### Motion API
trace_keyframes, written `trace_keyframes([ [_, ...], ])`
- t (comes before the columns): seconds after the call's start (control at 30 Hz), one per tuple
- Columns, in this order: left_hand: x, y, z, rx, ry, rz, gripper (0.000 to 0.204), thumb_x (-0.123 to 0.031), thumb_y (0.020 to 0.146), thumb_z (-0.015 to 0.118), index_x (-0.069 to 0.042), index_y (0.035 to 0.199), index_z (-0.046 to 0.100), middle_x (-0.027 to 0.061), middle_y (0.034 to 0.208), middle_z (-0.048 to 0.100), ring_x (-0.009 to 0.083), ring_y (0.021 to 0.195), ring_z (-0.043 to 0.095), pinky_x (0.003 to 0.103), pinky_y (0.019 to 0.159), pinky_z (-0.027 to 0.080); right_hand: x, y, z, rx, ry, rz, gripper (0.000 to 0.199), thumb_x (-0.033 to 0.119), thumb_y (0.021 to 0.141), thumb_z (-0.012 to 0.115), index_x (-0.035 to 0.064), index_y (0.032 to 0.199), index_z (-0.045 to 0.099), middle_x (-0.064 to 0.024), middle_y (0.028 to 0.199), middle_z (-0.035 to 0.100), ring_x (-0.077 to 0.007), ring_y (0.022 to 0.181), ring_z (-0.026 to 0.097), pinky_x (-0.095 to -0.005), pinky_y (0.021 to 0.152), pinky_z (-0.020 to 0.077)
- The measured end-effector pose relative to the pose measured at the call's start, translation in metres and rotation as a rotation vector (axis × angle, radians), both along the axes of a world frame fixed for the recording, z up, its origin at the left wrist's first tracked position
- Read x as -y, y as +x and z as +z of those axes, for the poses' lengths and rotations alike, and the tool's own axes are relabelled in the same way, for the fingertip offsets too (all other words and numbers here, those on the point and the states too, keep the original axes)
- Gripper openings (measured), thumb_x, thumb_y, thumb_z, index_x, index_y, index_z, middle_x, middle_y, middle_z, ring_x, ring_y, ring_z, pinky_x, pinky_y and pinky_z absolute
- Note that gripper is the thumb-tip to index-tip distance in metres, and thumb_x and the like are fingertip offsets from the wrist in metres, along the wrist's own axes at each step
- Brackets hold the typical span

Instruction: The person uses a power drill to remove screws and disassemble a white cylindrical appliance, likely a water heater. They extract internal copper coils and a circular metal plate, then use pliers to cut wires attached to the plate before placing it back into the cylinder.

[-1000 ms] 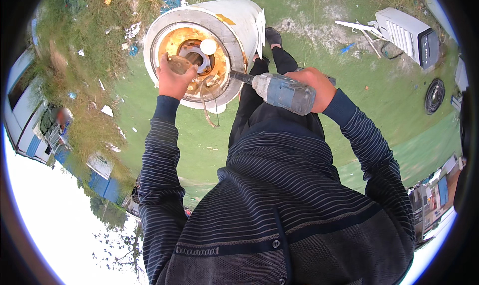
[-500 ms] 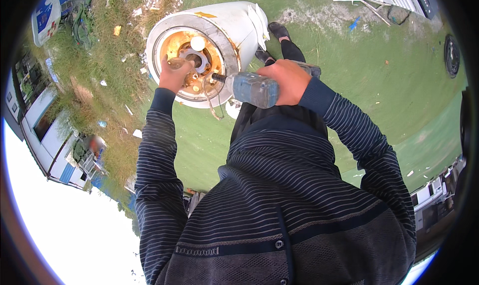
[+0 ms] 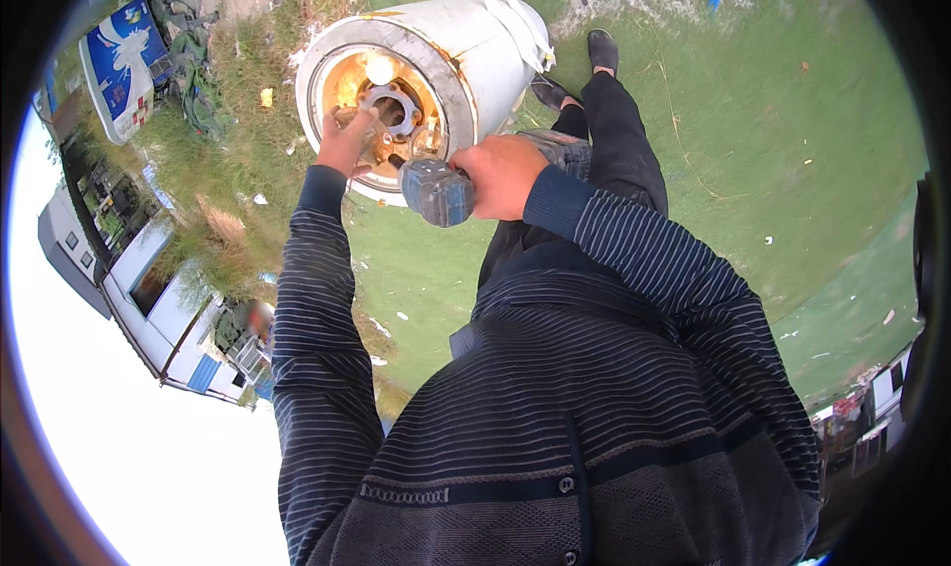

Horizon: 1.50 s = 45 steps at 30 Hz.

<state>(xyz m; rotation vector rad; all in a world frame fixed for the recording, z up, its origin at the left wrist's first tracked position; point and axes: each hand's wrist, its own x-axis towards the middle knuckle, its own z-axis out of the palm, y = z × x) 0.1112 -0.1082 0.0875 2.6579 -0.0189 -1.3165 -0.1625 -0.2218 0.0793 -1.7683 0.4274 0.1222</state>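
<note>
A white tank (image 3: 436, 36) lies on its side, its rust-stained end facing me. Within that end sits a grey ring-shaped flange (image 3: 401, 99) around a dark hole, with a round pale piece (image 3: 379, 69) above it. My right hand (image 3: 500, 177) is closed round the handle of a blue-grey cordless power drill (image 3: 436, 192). The drill's dark tip points into the rusty recess, close to my left hand (image 3: 347, 142). Bent fingers of that left hand close at the flange's left side; what they hold is too small and partly hidden to make out.
Green ground (image 3: 733, 150) spreads to the right. Weedy grass (image 3: 233, 160) with scattered litter runs along the left, beside a blue and white panel (image 3: 124, 66). My dark shoes (image 3: 601, 51) are close to the tank's far end. White buildings (image 3: 149, 279) stand at the left rim.
My right hand has brought the drill left and its tip now reaches into the recess by my left hand. The left hand stays at the flange. The view has shifted a little.
</note>
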Motion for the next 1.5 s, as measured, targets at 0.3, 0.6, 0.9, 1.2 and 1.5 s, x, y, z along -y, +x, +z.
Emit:
trace_keyframes([
  [0.3,0.005,-0.005,0.003,0.065,0.027,-0.048,0.087,-0.057,0.084,0.069,-0.022,0.153,0.029,0.0069,0.103,0.06,0.0138,0.069,0.058,0.034,0.064,0.054,-0.035,-0.007,0.008,-0.026,-0.01,0.033,0.026,0.026,0.072,0.074,0.0071,0.09,0.071,-0.018,0.072,0.069,-0.0388,0.071,0.07,-0.0506,0.065,0.0546],
  [0.6,0.002,-0.019,0.016,0.047,0.04,0.032,0.097,-0.053,0.082,0.074,-0.017,0.156,0.023,0.0088,0.137,0.051,0.0232,0.108,0.058,0.041,0.068,0.053,-0.014,-0.011,-0.012,-0.06,0.012,-0.076,0.025,0.025,0.073,0.076,0.0085,0.092,0.073,-0.0181,0.072,0.069,-0.0394,0.07,0.069,-0.0521,0.065,0.0533],
  [0.9,-0.001,-0.028,0.017,0.112,-0.084,0.061,0.092,-0.046,0.083,0.077,-0.014,0.152,0.027,0.0166,0.14,0.05,0.0306,0.115,0.059,0.045,0.068,0.059,0.004,-0.008,-0.013,-0.011,0.055,-0.046,0.023,0.022,0.072,0.076,0.0087,0.091,0.073,-0.0193,0.071,0.068,-0.041,0.07,0.068,-0.0529,0.064,0.0521],
  [1.2,0.001,-0.042,0.012,0.241,-0.183,-0.028,0.088,-0.037,0.078,0.088,-0.002,0.14,0.035,0.0177,0.12,0.061,0.0232,0.102,0.065,0.039,0.075,0.06,0.005,-0.005,-0.009,-0.012,0.025,-0.002,0.025,0.021,0.072,0.076,0.0079,0.093,0.072,-0.0192,0.071,0.068,-0.0408,0.07,0.068,-0.0529,0.065,0.0518],
  [1.5,-0.034,-0.034,-0.015,0.421,-0.312,-0.385,0.098,-0.029,0.074,0.09,0.0,0.15,0.035,0.0274,0.132,0.052,0.034,0.12,0.055,0.042,0.102,0.048,0.014,-0.005,-0.009,-0.076,0.054,0.064,0.03,0.023,0.071,0.077,0.0083,0.096,0.072,-0.0191,0.074,0.069,-0.0405,0.073,0.069,-0.0518,0.067,0.0525],
])
